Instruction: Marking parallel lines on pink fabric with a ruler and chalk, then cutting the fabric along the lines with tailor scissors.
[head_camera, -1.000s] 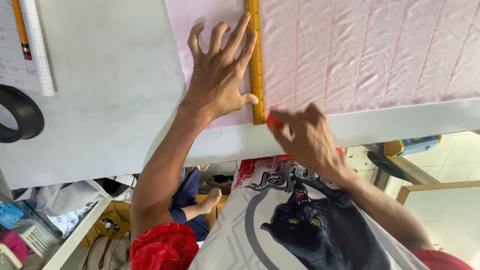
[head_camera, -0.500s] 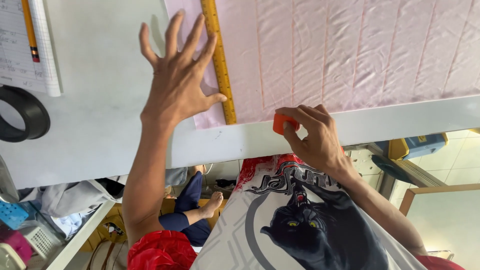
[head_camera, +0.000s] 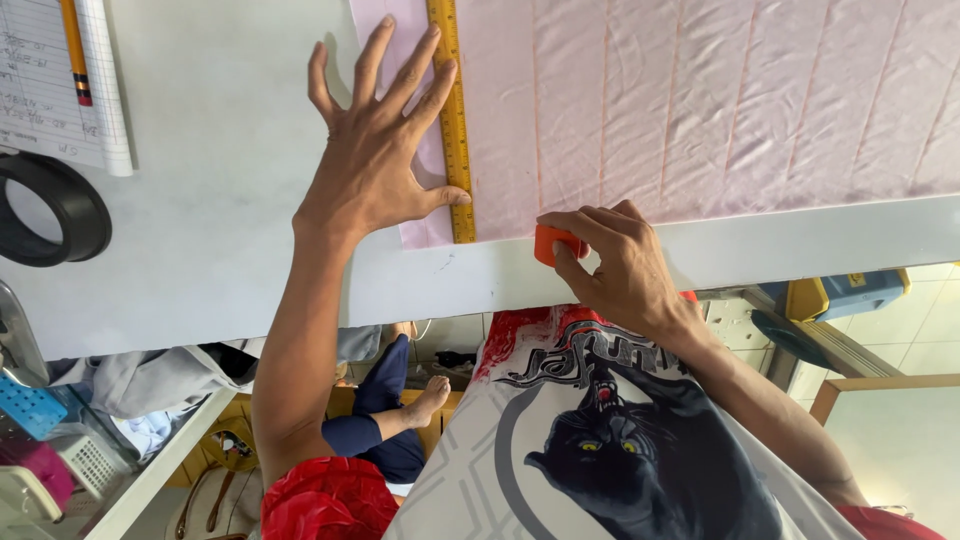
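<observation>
Your left hand (head_camera: 375, 165) lies released, fingers spread flat, pinning one yellow ruler (head_camera: 451, 120) onto one pink fabric sheet (head_camera: 700, 100) on the white bench (head_camera: 200, 250). Your right hand (head_camera: 620, 265) pinches one small orange piece (head_camera: 552, 243), probably chalk, at the fabric's near edge. Far left lie one pencil (head_camera: 75, 50) and one black ring (head_camera: 50, 210).

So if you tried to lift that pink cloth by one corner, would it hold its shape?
Probably not. The pink cloth shows soft wrinkles, so it likely droops. Its sheen hints it slides easily, perhaps why the left hand rests by the yellow ruler.
</observation>
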